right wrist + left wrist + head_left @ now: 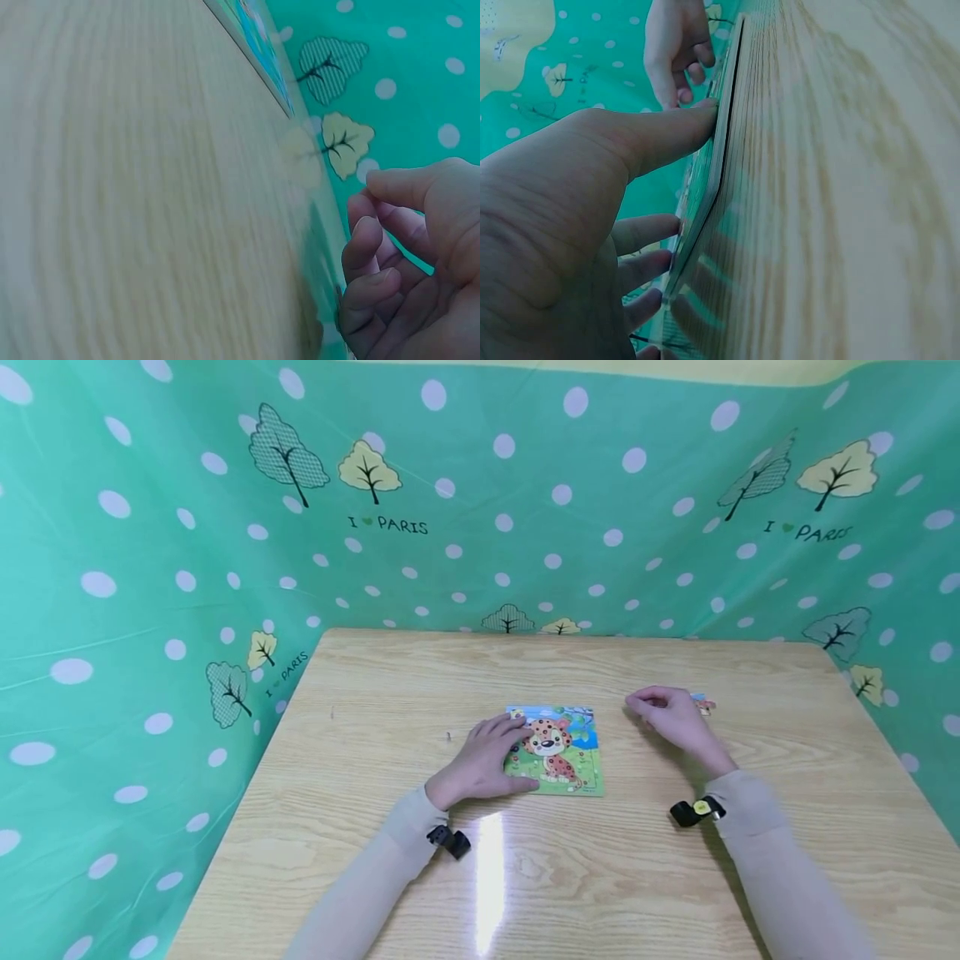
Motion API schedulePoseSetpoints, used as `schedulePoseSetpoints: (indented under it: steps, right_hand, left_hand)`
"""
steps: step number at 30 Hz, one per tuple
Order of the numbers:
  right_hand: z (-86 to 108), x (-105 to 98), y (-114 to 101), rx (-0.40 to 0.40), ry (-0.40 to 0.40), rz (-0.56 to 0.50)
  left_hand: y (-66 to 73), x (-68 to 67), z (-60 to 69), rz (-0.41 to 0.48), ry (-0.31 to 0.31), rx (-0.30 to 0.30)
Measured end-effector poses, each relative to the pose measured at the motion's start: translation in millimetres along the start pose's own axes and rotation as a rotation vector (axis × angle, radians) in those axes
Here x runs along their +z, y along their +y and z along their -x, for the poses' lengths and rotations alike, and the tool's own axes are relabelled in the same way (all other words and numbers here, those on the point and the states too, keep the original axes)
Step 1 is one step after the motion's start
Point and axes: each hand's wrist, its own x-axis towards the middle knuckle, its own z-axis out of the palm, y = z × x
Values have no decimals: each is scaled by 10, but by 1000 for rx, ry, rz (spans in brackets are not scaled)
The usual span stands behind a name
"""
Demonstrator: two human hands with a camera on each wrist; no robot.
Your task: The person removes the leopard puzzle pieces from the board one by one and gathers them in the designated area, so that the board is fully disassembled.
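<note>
A square picture puzzle board [558, 760] with a spotted cub lies flat on the table; its edge [721, 150] shows in the left wrist view, and a corner [262, 56] in the right wrist view. The left hand [491, 760] rests on its left side, fingers spread and thumb [675, 135] on the near edge. To the right of the board, the right hand [675, 718] is held over the table, its fingers [367, 251] loosely curled and thumb close to the index finger. Nothing shows between them. Small printed puzzle pieces [703, 703] lie just beyond this hand, partly hidden by it.
The wooden table [360, 693] reaches back to a green dotted cloth [525, 485] that also hangs at both sides. A bright light reflection crosses the tabletop in front of the board. Each wrist wears a black strap.
</note>
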Motion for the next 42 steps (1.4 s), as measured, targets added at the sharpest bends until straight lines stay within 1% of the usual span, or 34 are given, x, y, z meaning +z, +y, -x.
schedulePoseSetpoints:
  steps: [8,14,18,22,28,32,35,38,42]
  right_hand:
    - [-23,246,-65,-12,-22,-2]
    - [-43,411,-138,-75,-17,11]
    - [-58,524,-181,-110,-6,38]
    - [-68,625,-234,-122,7,73]
    - [-75,724,-366,-138,-7,109]
    - [-84,777,-439,-122,4,154]
    - [-92,808,-474,-88,13,189]
    - [-102,834,-484,-57,16,212]
    - [-120,858,-484,-47,31,242]
  left_hand:
    - [4,-4,-1,6,-10,-1]
    - [1,-11,1,-1,-10,-7]
    - [2,-16,5,3,-4,-2]
    - [13,-27,15,9,1,7]
    - [26,-28,13,-4,-5,6]
    - [26,-20,12,-3,-6,-1]
    - [20,-16,10,-2,-8,-3]
    - [16,-12,10,-1,-6,0]
    - [15,-10,10,3,-7,1]
